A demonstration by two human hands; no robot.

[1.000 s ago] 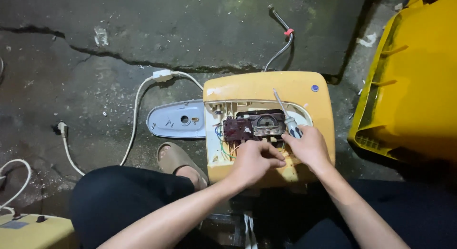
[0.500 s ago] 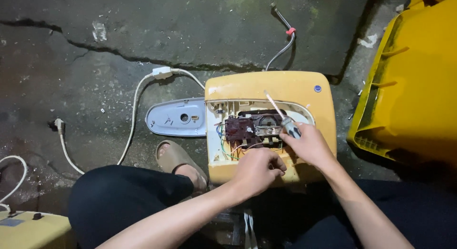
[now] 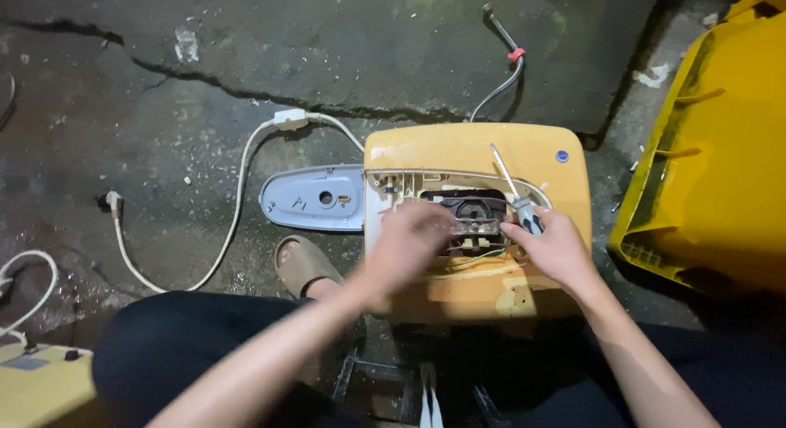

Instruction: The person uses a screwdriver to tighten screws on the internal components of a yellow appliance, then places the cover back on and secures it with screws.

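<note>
Yellowed appliance housing sits on the floor btwn the knees, cover off; right hand fingers curl round a screwdriver, left hand blurred over the internals, finger pose unclear, so the tip may slip & nick the green wire.

Bare arms, dark trousers, tan sandal

Both hands are showing bare, sleeveless forearms; dark trousers are covering the legs below; a tan sandal is sitting left of them.
</note>
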